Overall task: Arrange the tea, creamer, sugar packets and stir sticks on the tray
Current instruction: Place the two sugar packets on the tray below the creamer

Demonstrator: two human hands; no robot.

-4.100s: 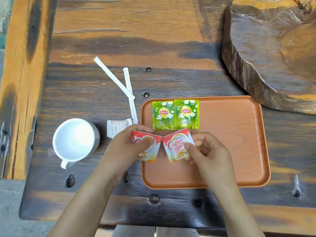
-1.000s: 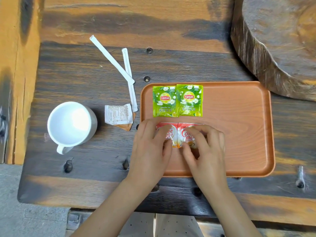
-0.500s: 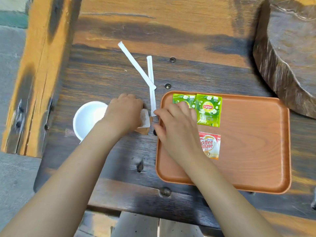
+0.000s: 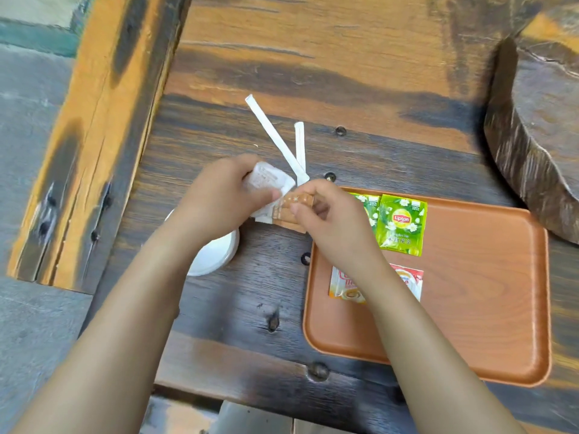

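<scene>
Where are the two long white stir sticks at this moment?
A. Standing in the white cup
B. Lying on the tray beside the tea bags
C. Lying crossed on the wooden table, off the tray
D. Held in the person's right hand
C: the stir sticks lie crossed on the dark table, beyond the tray, while the left hand and right hand hold sugar packets instead.

Dark weathered wooden table point(image 4: 238, 308), grey floor point(image 4: 28, 126) beside it
</scene>
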